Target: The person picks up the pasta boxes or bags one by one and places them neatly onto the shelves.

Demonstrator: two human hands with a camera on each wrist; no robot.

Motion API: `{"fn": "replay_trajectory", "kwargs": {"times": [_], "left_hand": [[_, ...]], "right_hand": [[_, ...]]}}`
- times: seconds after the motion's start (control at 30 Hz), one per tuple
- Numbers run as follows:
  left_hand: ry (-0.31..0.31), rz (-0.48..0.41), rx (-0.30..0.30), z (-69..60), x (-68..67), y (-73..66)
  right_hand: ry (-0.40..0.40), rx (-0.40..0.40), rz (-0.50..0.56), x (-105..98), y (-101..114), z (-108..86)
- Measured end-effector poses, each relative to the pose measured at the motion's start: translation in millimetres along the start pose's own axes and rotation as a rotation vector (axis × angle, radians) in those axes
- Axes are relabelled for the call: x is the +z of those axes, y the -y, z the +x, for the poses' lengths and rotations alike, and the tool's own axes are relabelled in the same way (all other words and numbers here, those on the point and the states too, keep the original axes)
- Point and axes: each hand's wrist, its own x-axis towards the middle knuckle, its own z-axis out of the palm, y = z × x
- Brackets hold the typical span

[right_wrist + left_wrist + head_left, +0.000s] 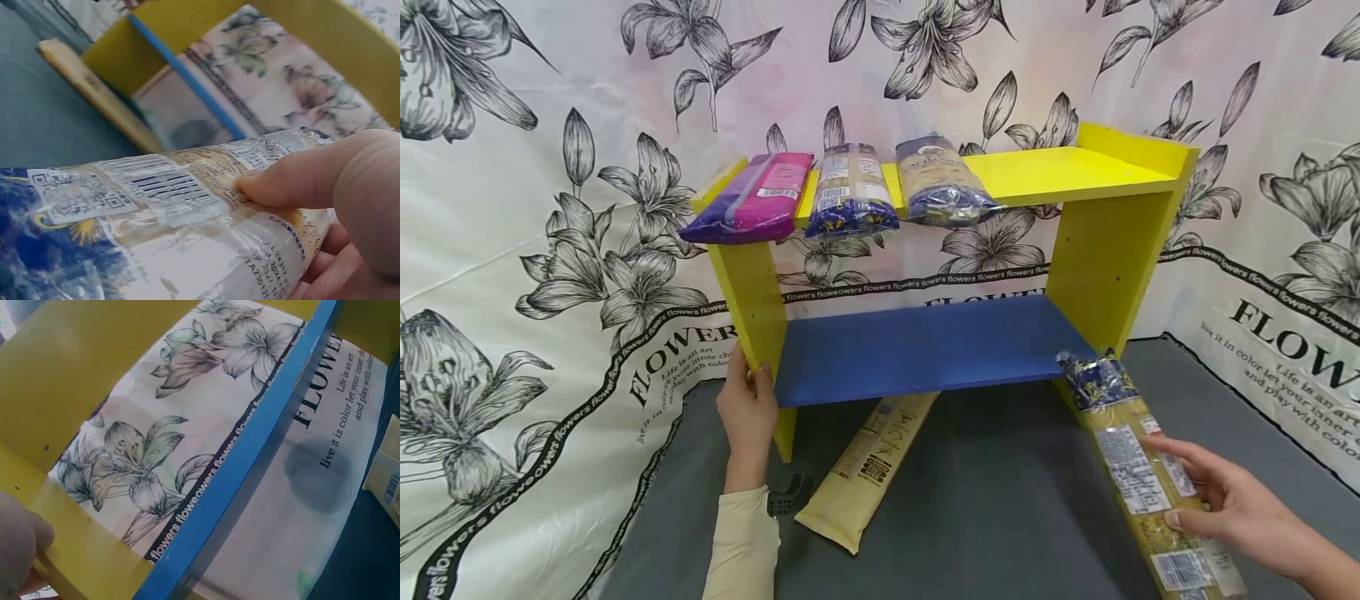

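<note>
My right hand (1232,500) grips a long clear-and-blue packet of noodles (1131,467), thumb on the near face. In the right wrist view the packet's barcode label (169,190) and blue end are close up. My left hand (748,408) holds the left side panel (748,308) of a yellow shelf unit with a blue lower board (925,346). Its thumb (44,531) shows at the panel in the left wrist view; the other fingers are mostly hidden. Across the yellow top board (1052,173) lie a pink-and-purple packet (767,196) and two blue-ended packets (853,187), side by side.
A flat tan packet (868,475) lies slanted on the dark grey table (985,500), its far end beneath the blue board. Beside my left wrist is a black strap (790,493). Flower-printed cloth (587,250) hangs behind and at both sides.
</note>
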Motion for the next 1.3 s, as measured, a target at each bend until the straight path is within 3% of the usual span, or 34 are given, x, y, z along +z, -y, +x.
{"fn": "replay_trajectory", "kwargs": {"times": [0.17,0.27,0.33,0.4,0.53,0.63,0.83,0.93,1.2,1.3], "left_hand": [[-0.003,0.013,-0.003,0.4,-2.2,0.0],[-0.014,0.017,0.013,0.1,-3.3,0.3],[-0.018,0.016,0.025,0.1,-3.9,0.2],[-0.02,0.018,0.034,0.1,-4.1,0.1],[-0.02,0.022,0.041,0.5,-4.2,0.4],[-0.023,0.02,0.05,1.0,-4.3,0.6],[-0.029,0.022,0.064,2.7,-3.6,0.0],[-0.023,0.021,0.056,2.5,-2.7,-0.4],[0.001,-0.002,0.013,2.4,-0.6,-1.0],[0.0,-0.005,0.003,1.3,0.2,0.1]], "right_hand": [[-0.179,0.037,-0.199,-18,16,-2.0],[-0.259,0.039,-0.236,-29,27,0.0],[-0.321,0.0,-0.233,-38,35,3.5],[-0.371,-0.058,-0.196,-47,44,8.7],[-0.418,-0.259,0.054,-73,61,25.6],[-0.438,-0.31,0.179,-99,76,42.1],[-0.555,-0.141,-0.161,-133,122,74.8],[-0.567,-0.115,-0.209,-138,147,89.9],[-0.496,-0.198,-0.154,-133,202,131.3],[-0.461,-0.15,-0.216,-130,220,145.1]]}}
